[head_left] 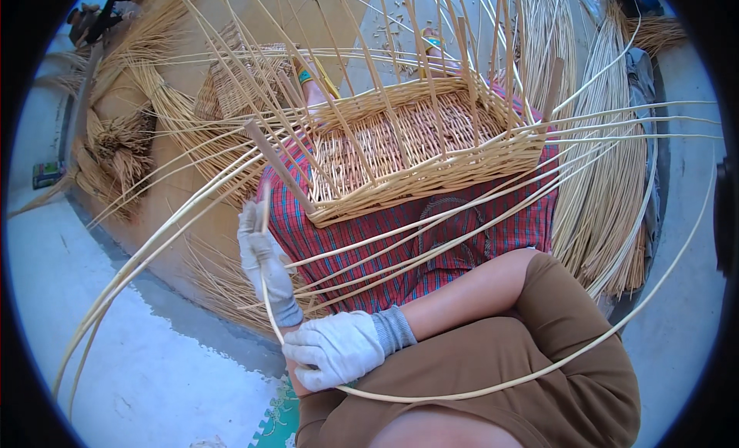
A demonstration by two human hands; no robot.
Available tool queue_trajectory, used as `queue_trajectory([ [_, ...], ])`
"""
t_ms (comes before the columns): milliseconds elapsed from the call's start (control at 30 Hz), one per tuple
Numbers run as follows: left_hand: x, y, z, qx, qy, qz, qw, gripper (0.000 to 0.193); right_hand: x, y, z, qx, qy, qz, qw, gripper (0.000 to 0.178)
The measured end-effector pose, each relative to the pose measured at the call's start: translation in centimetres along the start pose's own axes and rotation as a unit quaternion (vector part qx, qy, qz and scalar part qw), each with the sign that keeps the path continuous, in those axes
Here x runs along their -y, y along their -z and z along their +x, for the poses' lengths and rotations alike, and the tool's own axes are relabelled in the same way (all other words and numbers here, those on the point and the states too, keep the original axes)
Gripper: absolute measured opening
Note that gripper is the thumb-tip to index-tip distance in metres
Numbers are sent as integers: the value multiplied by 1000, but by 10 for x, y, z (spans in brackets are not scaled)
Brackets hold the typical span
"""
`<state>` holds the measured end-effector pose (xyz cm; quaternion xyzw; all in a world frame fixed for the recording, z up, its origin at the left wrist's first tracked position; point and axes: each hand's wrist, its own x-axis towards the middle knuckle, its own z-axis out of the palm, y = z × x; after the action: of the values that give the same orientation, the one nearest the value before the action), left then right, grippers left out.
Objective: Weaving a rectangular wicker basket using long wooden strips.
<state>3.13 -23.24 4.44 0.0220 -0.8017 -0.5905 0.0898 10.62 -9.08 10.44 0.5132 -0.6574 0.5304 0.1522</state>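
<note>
My left hand point(266, 252), in a white glove with a grey cuff, is raised beside the basket's near left corner. It is slightly blurred, with its fingers closed around a pale, thin willow-like rod point(493, 389). Lower down, my gloved right hand point(332, 351) grips the same rod, which curves away to the right and up. A rectangular wicker basket point(431, 171) with low woven sides rests on a red and blue plaid cloth point(362, 255). Upright stakes stand around its rim, and thicker posts mark several corners. Long loose weaving rods point(408, 248) stick out from its sides.
Bundled pale rods point(608, 171) lie along the right, and more bundles point(181, 113) at the left. A flat woven panel point(246, 82) lies beyond the basket at left. Two feet in sandals show past the basket. Part of a green mat point(279, 417) lies at the bottom.
</note>
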Motion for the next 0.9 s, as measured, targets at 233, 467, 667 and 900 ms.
queue_trajectory([
  [233, 5, -11, 28, 235, -112, 237, 936, 52, -16, 13, -1, 67, -37, -57, 995, 24],
  [467, 4, -10, 43, 279, -157, 296, 900, 44, -13, 43, -21, -38, -72, -57, 995, 34],
  [667, 5, -10, 29, 253, -90, 161, 950, 35, -15, 45, -12, -26, -37, -8, 999, 37],
  [900, -12, 4, 40, 299, 107, -21, 948, 48, -14, 47, -20, 3, -96, 9, 995, 38],
])
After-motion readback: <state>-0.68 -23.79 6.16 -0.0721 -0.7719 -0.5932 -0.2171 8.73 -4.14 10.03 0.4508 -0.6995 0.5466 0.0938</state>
